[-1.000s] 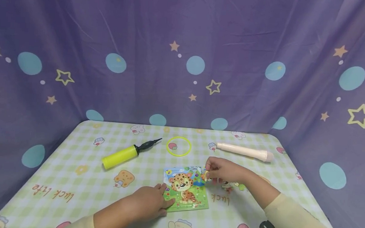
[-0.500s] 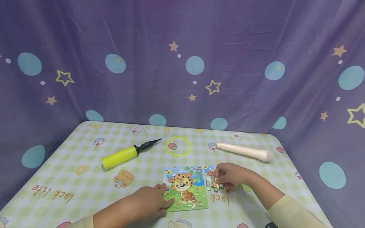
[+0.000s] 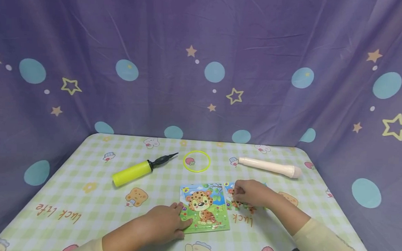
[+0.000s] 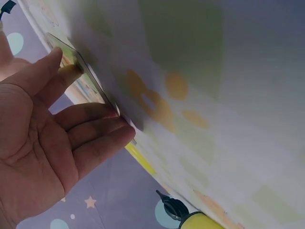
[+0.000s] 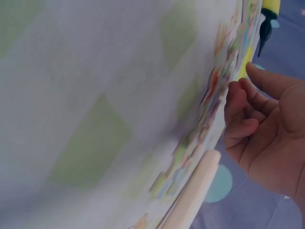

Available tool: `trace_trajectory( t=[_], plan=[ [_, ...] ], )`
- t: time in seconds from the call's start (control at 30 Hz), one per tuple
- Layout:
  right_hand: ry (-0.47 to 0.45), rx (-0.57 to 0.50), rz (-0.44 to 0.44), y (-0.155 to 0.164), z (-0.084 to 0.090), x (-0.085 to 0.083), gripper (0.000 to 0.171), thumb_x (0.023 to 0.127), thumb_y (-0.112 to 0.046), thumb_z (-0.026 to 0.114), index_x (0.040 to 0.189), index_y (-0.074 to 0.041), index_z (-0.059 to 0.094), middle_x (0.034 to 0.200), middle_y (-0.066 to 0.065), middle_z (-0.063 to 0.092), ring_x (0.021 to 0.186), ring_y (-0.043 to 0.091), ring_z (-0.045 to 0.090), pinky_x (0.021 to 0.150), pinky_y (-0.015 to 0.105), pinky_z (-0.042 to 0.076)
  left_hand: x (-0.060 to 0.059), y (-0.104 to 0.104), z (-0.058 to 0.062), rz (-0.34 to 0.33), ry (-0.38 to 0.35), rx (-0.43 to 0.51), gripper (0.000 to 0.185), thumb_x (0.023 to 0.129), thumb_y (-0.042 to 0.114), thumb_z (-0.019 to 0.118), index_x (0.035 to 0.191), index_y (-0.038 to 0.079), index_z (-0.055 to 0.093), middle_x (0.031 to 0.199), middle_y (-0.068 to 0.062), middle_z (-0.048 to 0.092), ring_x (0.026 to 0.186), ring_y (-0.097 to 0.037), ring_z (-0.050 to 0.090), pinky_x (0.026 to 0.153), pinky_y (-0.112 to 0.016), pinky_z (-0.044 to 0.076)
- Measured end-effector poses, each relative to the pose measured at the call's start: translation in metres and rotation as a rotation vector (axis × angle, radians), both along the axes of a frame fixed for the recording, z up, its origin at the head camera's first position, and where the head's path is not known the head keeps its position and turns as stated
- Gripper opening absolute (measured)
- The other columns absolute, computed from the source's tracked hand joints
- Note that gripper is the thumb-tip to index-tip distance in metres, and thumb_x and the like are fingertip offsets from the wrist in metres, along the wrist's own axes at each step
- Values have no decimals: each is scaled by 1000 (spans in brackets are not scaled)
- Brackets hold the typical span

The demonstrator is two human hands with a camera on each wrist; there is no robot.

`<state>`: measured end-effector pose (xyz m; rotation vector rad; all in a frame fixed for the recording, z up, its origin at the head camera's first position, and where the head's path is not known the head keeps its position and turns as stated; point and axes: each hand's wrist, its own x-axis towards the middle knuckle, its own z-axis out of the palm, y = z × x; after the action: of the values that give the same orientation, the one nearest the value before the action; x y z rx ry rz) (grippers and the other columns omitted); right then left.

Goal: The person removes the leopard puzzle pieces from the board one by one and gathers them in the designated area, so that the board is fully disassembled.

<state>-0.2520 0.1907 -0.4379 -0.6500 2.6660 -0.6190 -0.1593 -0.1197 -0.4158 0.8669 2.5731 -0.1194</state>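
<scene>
So the leopard puzzle board (image 3: 204, 208) sits on the counter (image 3: 83, 195) in front of me, mostly filled in by the look of it. My left hand (image 3: 164, 223) lies flat on its near-left corner, fingers straight, pinning it. My right hand (image 3: 250, 193) has its fingers curled onto the loose puzzle pieces (image 3: 233, 201) just right of the board, so those are what's left to do, I'd guess.
</scene>
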Motion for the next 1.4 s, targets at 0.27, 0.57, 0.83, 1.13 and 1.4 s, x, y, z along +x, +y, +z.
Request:
trace_trajectory(
  t=[0.27, 0.57, 0.83, 1.13, 1.4],
  plan=[
    [58, -36, 98, -27, 10, 23, 22, 91, -37, 69, 105, -22, 61, 96, -7, 57, 78, 10, 56, 66, 29, 49, 1, -5, 7, -31, 121, 49, 62, 85, 64, 62, 141, 40, 52, 145, -12, 52, 128, -32, 54, 98, -49, 50],
    [82, 66, 221, -47, 2, 46, 50, 80, -54, 72, 121, -28, 62, 111, -12, 51, 91, 4, 58, 81, 29, 54, 0, 0, 7, -218, 134, 175, 59, 95, 51, 56, 149, 28, 44, 157, -3, 37, 142, -24, 40, 109, -40, 43],
    [118, 114, 257, -53, -4, 53, 40, 79, -44, 77, 113, -29, 64, 104, -11, 46, 78, 0, 52, 69, 21, 50, 1, 5, -2, -234, 30, 125, 59, 94, 51, 58, 147, 28, 47, 156, 6, 37, 142, -16, 40, 104, -39, 48],
    [66, 75, 243, -55, -4, 51, 38, 80, -39, 78, 112, -28, 60, 110, -10, 45, 86, 2, 53, 76, 22, 51, 2, 10, 3, -220, 47, 101, 54, 94, 48, 59, 144, 28, 51, 154, 6, 41, 140, -18, 43, 103, -40, 48],
    [18, 33, 218, -57, -5, 56, 35, 84, -30, 76, 111, -27, 55, 109, -9, 39, 78, 3, 52, 69, 19, 49, 2, 10, 2, -210, 41, 91, 51, 96, 43, 58, 144, 30, 50, 155, 8, 39, 140, -17, 43, 102, -38, 49]
  ],
)
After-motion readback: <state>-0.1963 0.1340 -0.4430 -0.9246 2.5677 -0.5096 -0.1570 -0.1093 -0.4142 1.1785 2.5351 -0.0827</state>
